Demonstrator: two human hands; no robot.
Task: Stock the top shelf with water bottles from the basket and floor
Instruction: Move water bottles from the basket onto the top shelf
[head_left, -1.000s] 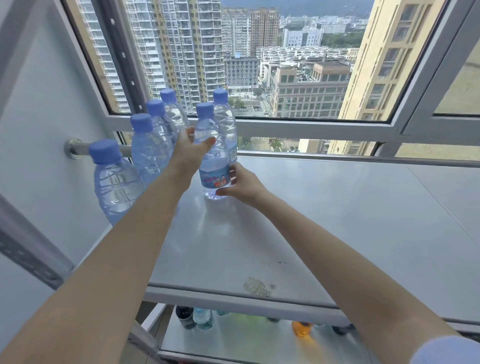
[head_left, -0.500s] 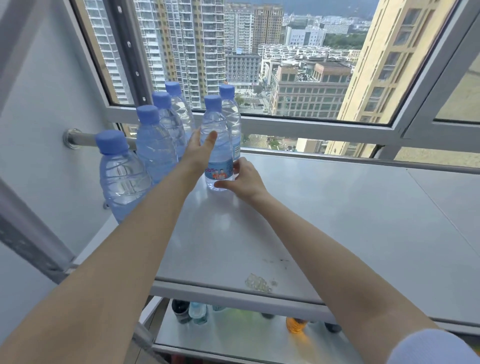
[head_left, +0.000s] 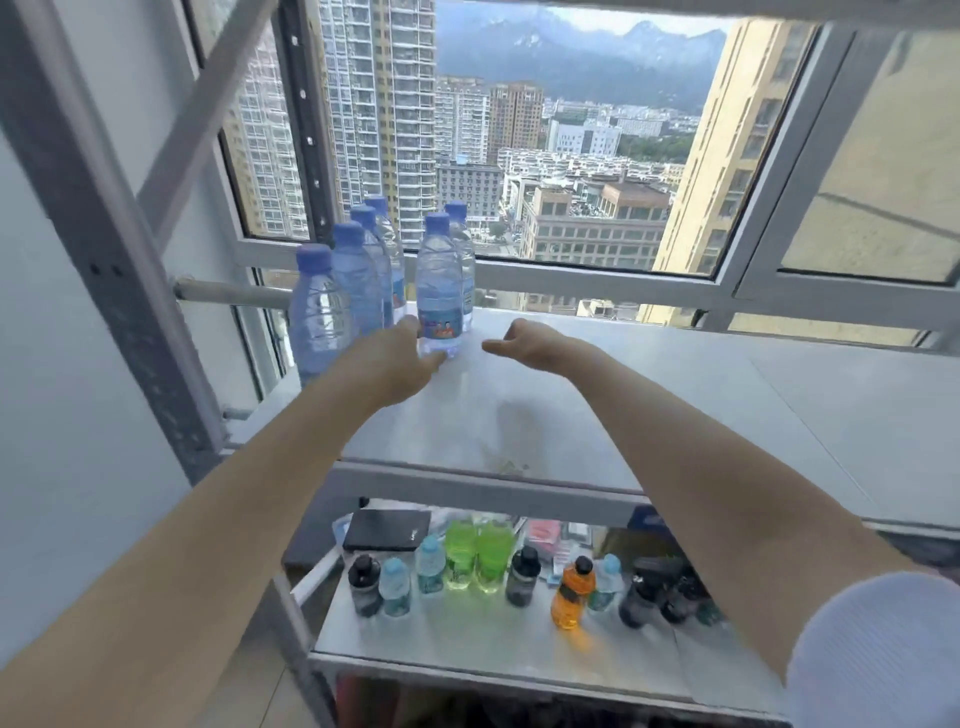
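Grey metal top shelf (head_left: 597, 405) of a steel rack runs under a wide aluminium-framed window (head_left: 571, 275) with high-rise towers and mountains outside; grey perforated rack upright (head_left: 119, 291) at left, pale wall behind it. Six clear plastic water bottles with blue caps stand upright at the shelf's left rear: four in a line along the left edge, nearest one (head_left: 318, 317) in front, two more just to their right. The front bottle of that pair, the labelled water bottle (head_left: 439, 291), stands on the shelf, its base partly hidden by the left hand (head_left: 402, 358). Left hand's fingers loosely curled at the bottle's foot, touching or just off it, cannot tell; not wrapped around it. Right hand (head_left: 524, 340) is apart from the bottle to its right, fingers loosely curled, holding nothing. Rest of the top shelf bare, small smudge near the front edge. Lower shelf (head_left: 467, 654) holds mixed drinks: two green bottles (head_left: 478, 556), an orange bottle (head_left: 571, 592), dark-capped and small clear bottles, plus a black flat box (head_left: 387, 530) behind.
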